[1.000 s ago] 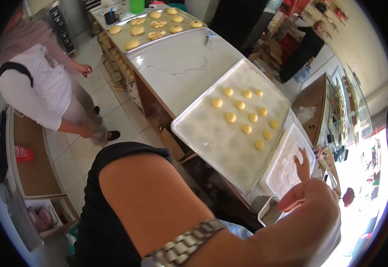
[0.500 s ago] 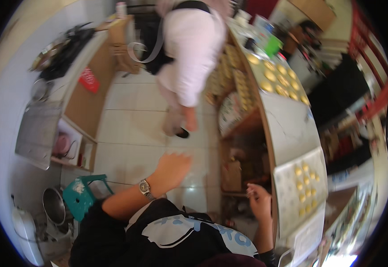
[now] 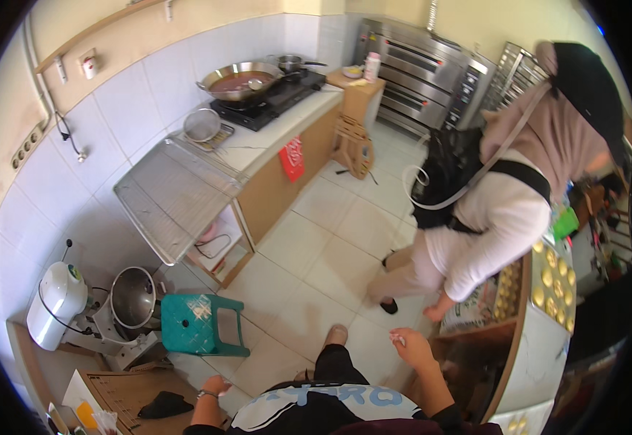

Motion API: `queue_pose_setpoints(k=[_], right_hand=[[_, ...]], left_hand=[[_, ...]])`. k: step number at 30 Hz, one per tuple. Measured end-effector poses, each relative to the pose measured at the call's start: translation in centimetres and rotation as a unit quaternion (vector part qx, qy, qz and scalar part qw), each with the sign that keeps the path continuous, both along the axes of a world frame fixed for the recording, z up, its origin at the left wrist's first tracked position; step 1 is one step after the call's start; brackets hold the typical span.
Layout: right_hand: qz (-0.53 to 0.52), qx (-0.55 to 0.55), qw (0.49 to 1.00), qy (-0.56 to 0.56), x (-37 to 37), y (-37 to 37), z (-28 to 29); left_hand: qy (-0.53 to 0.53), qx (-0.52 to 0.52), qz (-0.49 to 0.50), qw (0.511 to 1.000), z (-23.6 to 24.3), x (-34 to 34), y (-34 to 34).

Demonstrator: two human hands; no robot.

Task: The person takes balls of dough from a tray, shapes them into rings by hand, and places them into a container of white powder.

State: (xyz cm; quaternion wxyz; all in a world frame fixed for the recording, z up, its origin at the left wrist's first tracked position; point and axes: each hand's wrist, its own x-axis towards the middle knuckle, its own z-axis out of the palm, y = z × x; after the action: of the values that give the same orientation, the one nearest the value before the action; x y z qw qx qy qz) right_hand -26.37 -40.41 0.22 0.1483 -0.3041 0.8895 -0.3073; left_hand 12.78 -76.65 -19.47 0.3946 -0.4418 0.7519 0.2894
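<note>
My left hand [image 3: 213, 386] hangs low beside my hip, near a wooden board with a dark cloth [image 3: 165, 403]; I cannot tell whether its fingers hold anything. My right hand [image 3: 412, 346] is raised in front of me, fingers loosely apart, with a small pale bit at the fingertips that is too small to identify. It hovers over the tiled floor next to the end of the white worktop [image 3: 541, 362]. My dark trousers and one foot [image 3: 335, 336] show below.
A person in a white top [image 3: 501, 217] bends at the worktop, where a tray of yellow dough rounds [image 3: 556, 286] lies. A green plastic stool [image 3: 201, 324], a mixer with steel bowl [image 3: 133, 297], a wire rack [image 3: 175, 192], a stove with wok [image 3: 240, 80] and ovens [image 3: 432, 65] line the room.
My view has swung left from the worktop and trays toward the kitchen floor and wall counter. My left arm has dropped to my side; my right hand has left the tray.
</note>
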Motion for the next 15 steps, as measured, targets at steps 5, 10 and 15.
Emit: queue_pose_setpoints(k=[5, 10, 15], right_hand=[[0.091, 0.012, 0.995, -0.035, -7.9, -8.1, -2.7], [0.155, 0.028, 0.987, -0.034, -17.3, -13.9, -5.3], [0.178, -0.013, 0.984, -0.011, -26.3, -21.9, -4.3]], left_hand=[[0.125, -0.023, 0.090, 0.988, -2.4, -7.8, 0.6], [0.101, 0.008, 0.145, 0.984, -3.3, -14.6, -2.0], [0.094, -0.021, 0.001, 0.995, -6.9, -16.0, -5.1]])
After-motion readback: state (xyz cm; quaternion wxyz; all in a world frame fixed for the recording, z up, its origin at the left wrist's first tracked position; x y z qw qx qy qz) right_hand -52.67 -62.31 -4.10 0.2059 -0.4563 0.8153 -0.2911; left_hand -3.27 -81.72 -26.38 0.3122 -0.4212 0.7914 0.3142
